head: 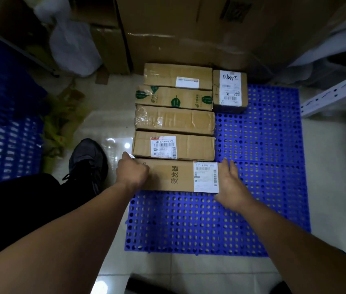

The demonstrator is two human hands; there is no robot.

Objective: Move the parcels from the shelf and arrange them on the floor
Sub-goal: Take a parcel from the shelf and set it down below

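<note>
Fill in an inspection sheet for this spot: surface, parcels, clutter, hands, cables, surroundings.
Surface: blue perforated mat on a glossy tiled floor.
Job's things: five long parcels in a column along the mat's left side, the nearest parcel closest to the person; a smaller box with a handwritten label sits right of the far end.
Clutter: white plastic bag and yellow-green wrapping at left.
Hands: left hand on the nearest parcel's left end, fingers curled over its edge; right hand with straight fingers at its right end.
Cables: nothing seen.
Surroundings: blue crate left, large cartons behind, white shelf upright right.
</note>
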